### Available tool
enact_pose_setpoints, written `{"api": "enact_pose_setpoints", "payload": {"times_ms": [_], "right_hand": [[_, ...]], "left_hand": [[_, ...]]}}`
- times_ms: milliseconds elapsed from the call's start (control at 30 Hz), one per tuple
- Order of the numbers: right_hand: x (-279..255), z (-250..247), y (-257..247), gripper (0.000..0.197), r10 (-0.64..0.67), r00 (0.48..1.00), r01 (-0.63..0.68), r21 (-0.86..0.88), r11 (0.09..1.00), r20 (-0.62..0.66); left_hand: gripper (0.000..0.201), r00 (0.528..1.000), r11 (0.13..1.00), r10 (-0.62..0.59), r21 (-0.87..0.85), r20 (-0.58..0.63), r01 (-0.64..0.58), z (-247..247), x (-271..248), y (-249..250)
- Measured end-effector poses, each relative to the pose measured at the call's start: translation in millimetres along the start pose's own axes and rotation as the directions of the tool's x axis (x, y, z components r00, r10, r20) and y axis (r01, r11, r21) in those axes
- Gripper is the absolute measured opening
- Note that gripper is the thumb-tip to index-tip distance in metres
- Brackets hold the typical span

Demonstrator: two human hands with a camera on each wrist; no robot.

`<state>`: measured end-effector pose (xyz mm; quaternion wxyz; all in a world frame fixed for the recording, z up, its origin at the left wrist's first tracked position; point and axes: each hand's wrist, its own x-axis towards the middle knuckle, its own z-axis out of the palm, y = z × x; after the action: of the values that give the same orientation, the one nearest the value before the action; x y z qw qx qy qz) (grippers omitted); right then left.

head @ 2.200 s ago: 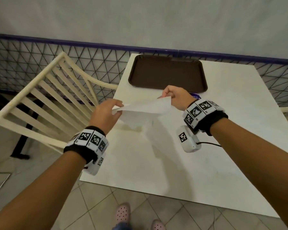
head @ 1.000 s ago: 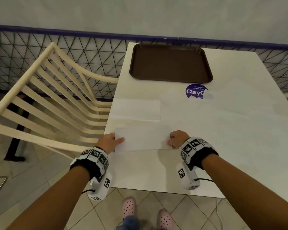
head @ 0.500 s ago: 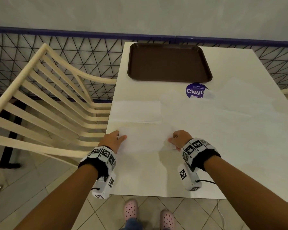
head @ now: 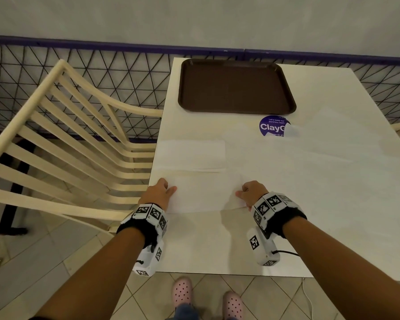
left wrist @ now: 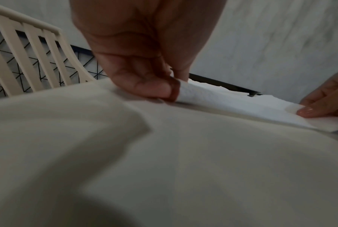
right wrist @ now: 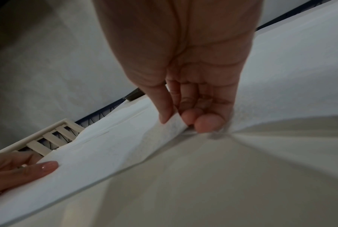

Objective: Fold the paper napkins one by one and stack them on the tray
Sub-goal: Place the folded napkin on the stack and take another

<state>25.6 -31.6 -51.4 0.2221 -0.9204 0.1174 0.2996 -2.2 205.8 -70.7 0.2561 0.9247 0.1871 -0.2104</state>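
On the white table (head: 286, 204), by far the biggest thing in view, everything for the job lies within reach: the brown tray (head: 236, 86) sits at the far edge against the railing, holding no napkins so far, so stacking has not begun. Between it and the person, other napkins lie flat on the table, one (head: 192, 154) just beyond the piece being worked (their pale edges are hard to trace against the tabletop). A round purple sticker (head: 271, 125) shows just in front of the tray.

Nearest the table's front-left corner lies the napkin (head: 206, 195) in hand, flat and spanning the gap between both hands, probably so each end can be lifted evenly for a straight fold. The left hand (head: 158, 192) pinches its left edge between thumb and curled fingers. The right hand (head: 252, 192) clamps the right edge likewise, thumb (right wrist: 165, 107) above and fingertips (right wrist: 209, 122) beneath the raised corner.
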Motion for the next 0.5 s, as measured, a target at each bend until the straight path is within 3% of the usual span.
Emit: {"api": "enact_pose_setpoints", "payload": {"times_ms": [233,333,400,467,500], "right_hand": [[1,1,0,0.043,0.014,1.0,-0.014,0.028,1.0,0.001],[0,1,0,0.044,0.015,1.0,-0.015,0.033,0.999,-0.002],[1,1,0,0.045,0.018,1.0,-0.018,0.034,0.999,-0.003],[1,1,-1,0.044,0.018,1.0,-0.018,0.048,0.999,-0.004],[0,0,-1,0.044,0.017,1.0,-0.017,0.058,0.998,-0.001]], "left_hand": [[0.04,0.999,0.999,-0.029,0.029,-0.031,0.03,0,-4,7],[0.037,0.995,0.999,-0.024,-0.042,-0.095,0.02,1,-11,12],[0.035,0.986,0.999,0.041,-0.006,-0.164,-0.043,3,-20,17],[0.037,0.953,0.963,0.202,0.222,-0.228,-0.151,4,-26,21],[0.038,0.925,0.905,0.31,0.368,-0.22,-0.216,6,-28,23]]}}
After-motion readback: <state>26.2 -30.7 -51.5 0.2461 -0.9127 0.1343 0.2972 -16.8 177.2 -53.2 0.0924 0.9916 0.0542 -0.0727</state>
